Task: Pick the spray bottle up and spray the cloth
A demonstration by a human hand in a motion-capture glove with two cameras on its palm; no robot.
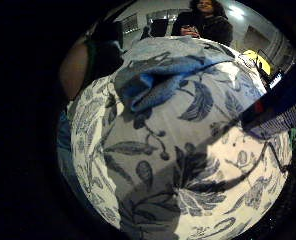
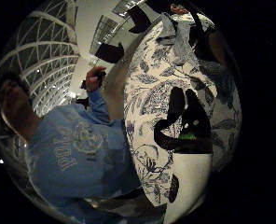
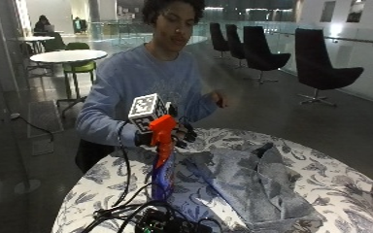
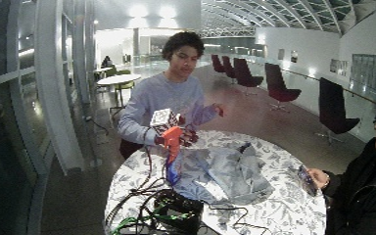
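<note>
A spray bottle [image 3: 162, 162] with an orange trigger head and a blue body stands upright on the round table, near the person's side. My gloved right hand [image 3: 183, 134] hovers just behind the orange head, fingers relaxed, holding nothing. In the little finger side palm view the bottle [image 1: 268, 112] shows at the edge, beside the hand and outside its grip. A grey-blue cloth [image 3: 254, 182] lies crumpled on the tablecloth to the bottle's right; it also shows in the palm view as a blue cloth [image 1: 158, 82]. The bare left hand [image 3: 220, 99] is raised off the table.
The table wears a white tablecloth [image 3: 342, 189] with blue leaves. A black box with cables [image 3: 164, 223] sits at the near edge in front of the bottle. A second person's hand holds a phone [image 4: 305, 174] at the table's far right.
</note>
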